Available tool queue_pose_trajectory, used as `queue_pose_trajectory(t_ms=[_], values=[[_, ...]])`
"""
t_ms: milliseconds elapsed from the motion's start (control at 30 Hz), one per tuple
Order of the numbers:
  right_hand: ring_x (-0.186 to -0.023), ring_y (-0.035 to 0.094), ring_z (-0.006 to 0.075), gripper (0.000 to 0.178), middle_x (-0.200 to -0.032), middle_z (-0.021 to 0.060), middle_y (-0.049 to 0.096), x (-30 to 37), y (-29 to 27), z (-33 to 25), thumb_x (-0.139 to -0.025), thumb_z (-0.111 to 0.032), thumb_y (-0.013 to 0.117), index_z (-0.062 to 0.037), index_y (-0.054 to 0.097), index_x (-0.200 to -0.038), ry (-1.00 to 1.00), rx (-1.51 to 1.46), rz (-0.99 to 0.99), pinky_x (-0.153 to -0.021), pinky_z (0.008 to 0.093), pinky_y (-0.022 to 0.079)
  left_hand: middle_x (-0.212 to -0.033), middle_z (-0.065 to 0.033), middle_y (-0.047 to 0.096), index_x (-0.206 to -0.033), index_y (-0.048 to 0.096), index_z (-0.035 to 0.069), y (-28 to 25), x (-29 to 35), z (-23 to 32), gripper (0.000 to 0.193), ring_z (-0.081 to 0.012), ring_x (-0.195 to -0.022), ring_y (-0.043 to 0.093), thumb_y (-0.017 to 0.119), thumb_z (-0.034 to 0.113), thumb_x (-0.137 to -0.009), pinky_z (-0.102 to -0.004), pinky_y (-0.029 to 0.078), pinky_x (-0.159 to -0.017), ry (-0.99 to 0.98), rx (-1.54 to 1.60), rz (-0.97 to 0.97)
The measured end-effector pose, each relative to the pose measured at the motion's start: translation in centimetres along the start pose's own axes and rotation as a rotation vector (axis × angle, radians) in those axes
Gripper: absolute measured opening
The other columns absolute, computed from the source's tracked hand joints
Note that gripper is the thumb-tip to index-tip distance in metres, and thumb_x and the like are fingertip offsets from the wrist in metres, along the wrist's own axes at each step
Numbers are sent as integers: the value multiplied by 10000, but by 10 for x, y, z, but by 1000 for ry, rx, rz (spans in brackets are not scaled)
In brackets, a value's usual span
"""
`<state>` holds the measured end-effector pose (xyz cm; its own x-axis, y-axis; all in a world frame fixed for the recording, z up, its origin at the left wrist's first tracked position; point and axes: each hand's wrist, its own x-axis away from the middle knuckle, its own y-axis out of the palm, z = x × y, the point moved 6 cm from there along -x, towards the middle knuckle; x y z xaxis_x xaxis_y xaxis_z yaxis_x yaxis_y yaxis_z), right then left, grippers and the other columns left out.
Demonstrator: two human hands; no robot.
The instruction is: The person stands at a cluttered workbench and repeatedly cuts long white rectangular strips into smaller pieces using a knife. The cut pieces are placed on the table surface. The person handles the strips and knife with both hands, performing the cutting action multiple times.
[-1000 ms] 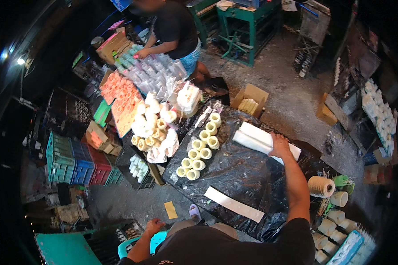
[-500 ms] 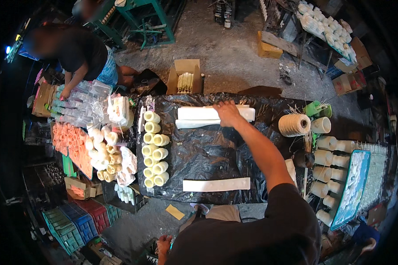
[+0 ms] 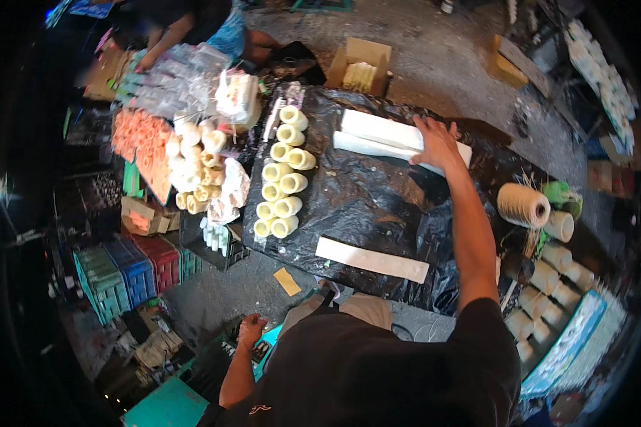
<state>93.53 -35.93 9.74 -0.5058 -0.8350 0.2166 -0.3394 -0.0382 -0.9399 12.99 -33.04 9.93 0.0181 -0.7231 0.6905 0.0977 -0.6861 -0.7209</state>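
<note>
My right hand (image 3: 438, 146) lies flat with fingers spread on the right part of a pile of long white strips (image 3: 377, 132) at the far side of the table. Whether the strips are cloth or another soft sheet I cannot tell. A single white strip (image 3: 372, 260) lies flat near the table's front edge, apart from the hand. Low on the left, my left hand (image 3: 251, 329) hangs below the table beside a turquoise object (image 3: 269, 345); its fingers are too small and dim to read.
Black plastic sheeting (image 3: 363, 199) covers the table. Pale yellow hollow cylinders (image 3: 290, 183) stand in rows left of the strips. A twine spool (image 3: 523, 206) lies at the right. Beyond the table is an open cardboard box (image 3: 360, 64). A person's hand (image 3: 146, 62) works over plastic-wrapped packs.
The view has turned and shifted, so the table sits slanted. My right hand has slid rightward along the white strips. More of my left forearm shows.
</note>
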Motion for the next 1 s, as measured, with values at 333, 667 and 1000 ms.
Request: queue_pose_trajectory(t_ms=[333,667,1000], values=[[-1407,367,388,791,-1460,176,427,164,103,-91,-764,-289,839,-63,468,-1425,-160,164,-94,-1119,620,310,-1161,-219,718,-1222,693,18,36,4,-27,582,-356,-1118,681,779,435,-825,-439,528,-951,-71,26,-70],[-1391,399,361,720,-1461,142,434,152,118,-84,-735,-313,864,-130,539,-1351,-33,45,-132,-1069,624,354,-1235,-228,685,-1248,685,39,35,-65,-9,596,-390,-1188,636,742,476,-846,-471,510,-996,46,35,-130],[-1147,619,416,580,-1202,241,664,244,131,-174,-779,-316,809,4,645,-1235,99,-184,-98,-995,486,475,-1240,-226,677,-1363,589,60,-31,-208,49,666,-381,-1155,649,789,407,-830,-449,521,-989,222,108,-145]])
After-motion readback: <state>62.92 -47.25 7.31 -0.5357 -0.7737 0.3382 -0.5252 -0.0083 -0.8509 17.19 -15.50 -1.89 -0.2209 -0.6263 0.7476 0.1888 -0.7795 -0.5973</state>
